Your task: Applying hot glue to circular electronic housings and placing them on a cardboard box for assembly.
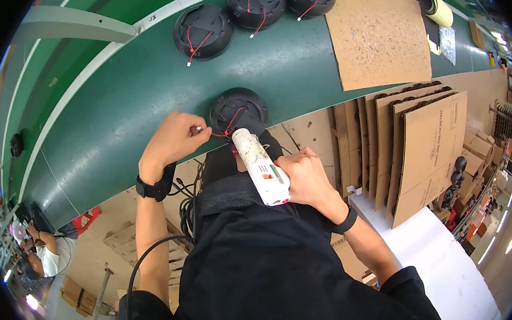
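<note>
Left hand (176, 139) pinches red wire (225, 127) — right hand (303, 176) grips glue gun (261, 166).

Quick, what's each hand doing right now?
Left hand: pinching the red wire of the black round part.
Right hand: closed around the white glue gun.

A factory assembly line is running here — a long green conveyor belt (123, 95) is carrying identical round black units (203, 31), flat cardboard cartons (428, 149) are standing stacked alongside, and other workers are sitting nearby.
</note>
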`<state>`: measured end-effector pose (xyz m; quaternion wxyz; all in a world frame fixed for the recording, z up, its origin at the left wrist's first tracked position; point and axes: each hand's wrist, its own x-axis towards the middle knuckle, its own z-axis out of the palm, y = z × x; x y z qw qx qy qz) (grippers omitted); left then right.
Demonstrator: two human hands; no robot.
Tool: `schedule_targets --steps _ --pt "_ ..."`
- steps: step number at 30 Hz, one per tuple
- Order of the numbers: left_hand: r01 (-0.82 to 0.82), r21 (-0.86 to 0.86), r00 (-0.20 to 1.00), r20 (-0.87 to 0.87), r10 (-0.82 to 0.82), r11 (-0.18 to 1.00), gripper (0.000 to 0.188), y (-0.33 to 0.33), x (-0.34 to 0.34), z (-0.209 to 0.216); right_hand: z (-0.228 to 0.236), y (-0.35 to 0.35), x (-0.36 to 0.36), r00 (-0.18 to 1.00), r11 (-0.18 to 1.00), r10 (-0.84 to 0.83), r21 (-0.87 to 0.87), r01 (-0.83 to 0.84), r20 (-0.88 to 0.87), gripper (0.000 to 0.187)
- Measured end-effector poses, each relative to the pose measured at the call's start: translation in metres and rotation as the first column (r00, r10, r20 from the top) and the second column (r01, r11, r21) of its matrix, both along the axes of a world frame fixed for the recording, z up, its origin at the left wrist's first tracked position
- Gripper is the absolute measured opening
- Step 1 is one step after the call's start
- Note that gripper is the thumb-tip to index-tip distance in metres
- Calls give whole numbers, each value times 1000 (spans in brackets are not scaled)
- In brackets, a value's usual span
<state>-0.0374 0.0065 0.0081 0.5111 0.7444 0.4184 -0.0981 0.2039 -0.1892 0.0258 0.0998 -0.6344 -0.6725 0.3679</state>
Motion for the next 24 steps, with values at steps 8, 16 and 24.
schedule_targets --steps 8,16,24 --pt "-56 -22 998 -5 56 998 25 -21 -21 -9 -8 -1 2 1000 999 2 33 -2 -18 37" --pt "-125 -35 992 -3 125 992 26 -26 -28 -20 12 5 7 972 996 -81 -43 73 -221 34" --pt "-170 -14 985 16 170 985 28 -28 -29 -20 24 23 1 965 961 -186 -241 139 -185 23"
